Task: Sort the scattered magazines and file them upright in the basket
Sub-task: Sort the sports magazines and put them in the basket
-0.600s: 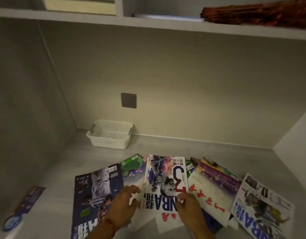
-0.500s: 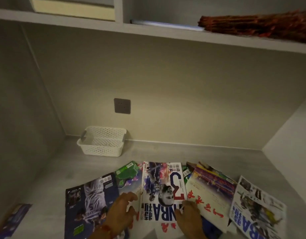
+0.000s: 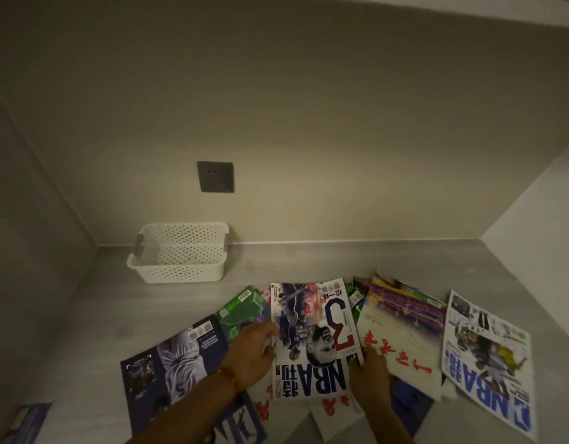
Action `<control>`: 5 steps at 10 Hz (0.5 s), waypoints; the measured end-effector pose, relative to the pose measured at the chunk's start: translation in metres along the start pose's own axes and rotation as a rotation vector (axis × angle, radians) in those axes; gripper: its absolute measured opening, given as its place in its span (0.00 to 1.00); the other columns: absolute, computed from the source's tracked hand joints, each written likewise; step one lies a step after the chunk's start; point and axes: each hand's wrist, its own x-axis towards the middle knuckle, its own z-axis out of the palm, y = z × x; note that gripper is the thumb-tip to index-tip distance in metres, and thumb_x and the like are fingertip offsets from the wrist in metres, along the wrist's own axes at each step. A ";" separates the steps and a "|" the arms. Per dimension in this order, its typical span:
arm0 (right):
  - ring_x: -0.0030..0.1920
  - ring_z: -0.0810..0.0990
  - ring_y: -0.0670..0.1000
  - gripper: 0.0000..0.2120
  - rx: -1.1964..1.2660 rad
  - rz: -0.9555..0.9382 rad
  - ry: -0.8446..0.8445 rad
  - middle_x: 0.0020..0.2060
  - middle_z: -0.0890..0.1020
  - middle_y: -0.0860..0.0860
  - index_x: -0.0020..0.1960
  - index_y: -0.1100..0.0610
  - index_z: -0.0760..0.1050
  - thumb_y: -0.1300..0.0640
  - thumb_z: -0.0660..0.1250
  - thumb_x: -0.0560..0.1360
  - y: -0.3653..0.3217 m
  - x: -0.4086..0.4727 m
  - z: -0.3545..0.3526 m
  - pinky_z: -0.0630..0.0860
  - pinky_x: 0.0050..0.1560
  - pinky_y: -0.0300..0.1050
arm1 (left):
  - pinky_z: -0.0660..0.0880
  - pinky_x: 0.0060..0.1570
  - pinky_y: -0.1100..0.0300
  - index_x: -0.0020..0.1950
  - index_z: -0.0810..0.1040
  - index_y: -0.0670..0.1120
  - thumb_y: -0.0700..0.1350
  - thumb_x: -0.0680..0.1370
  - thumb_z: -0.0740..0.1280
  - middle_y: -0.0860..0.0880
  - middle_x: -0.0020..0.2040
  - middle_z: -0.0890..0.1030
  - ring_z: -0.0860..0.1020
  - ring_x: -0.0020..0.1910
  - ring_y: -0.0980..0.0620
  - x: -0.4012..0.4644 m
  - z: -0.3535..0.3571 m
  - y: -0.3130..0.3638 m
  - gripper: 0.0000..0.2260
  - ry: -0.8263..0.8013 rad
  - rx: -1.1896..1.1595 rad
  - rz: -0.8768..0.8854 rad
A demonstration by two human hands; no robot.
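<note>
Hands (image 3: 254,354) gripping NBA magazine (image 3: 312,341) edges, white basket (image 3: 180,251) behind

We see both forearms reaching in from the bottom edge, angled toward each other. Our left hand (image 3: 252,354) lies palm down, its fingers curled at the left edge of a magazine (image 3: 312,341) (a red bracelet (image 3: 229,378) circles that wrist). Our right hand (image 3: 369,376) is also palm down, knuckles up, its fingertips pinching the same magazine's right edge.
</note>
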 end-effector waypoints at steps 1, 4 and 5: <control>0.49 0.80 0.52 0.13 0.143 -0.072 0.048 0.56 0.80 0.57 0.66 0.58 0.70 0.63 0.60 0.81 0.010 0.013 0.003 0.79 0.51 0.50 | 0.75 0.61 0.57 0.61 0.74 0.51 0.39 0.78 0.63 0.50 0.60 0.75 0.74 0.60 0.51 0.007 -0.004 0.016 0.13 -0.008 0.033 0.045; 0.43 0.84 0.41 0.07 -0.152 -0.900 0.004 0.46 0.87 0.48 0.54 0.53 0.84 0.56 0.70 0.77 -0.070 0.061 -0.118 0.78 0.51 0.36 | 0.57 0.74 0.53 0.76 0.60 0.53 0.51 0.74 0.69 0.46 0.78 0.60 0.59 0.75 0.46 0.044 -0.055 0.094 0.32 0.379 0.381 0.418; 0.41 0.84 0.45 0.06 -0.151 -1.012 -0.094 0.44 0.87 0.46 0.50 0.50 0.84 0.52 0.71 0.75 -0.119 0.064 -0.136 0.81 0.49 0.45 | 0.55 0.78 0.44 0.79 0.54 0.55 0.56 0.75 0.68 0.46 0.78 0.62 0.60 0.77 0.43 0.057 -0.068 0.106 0.36 0.261 0.521 0.379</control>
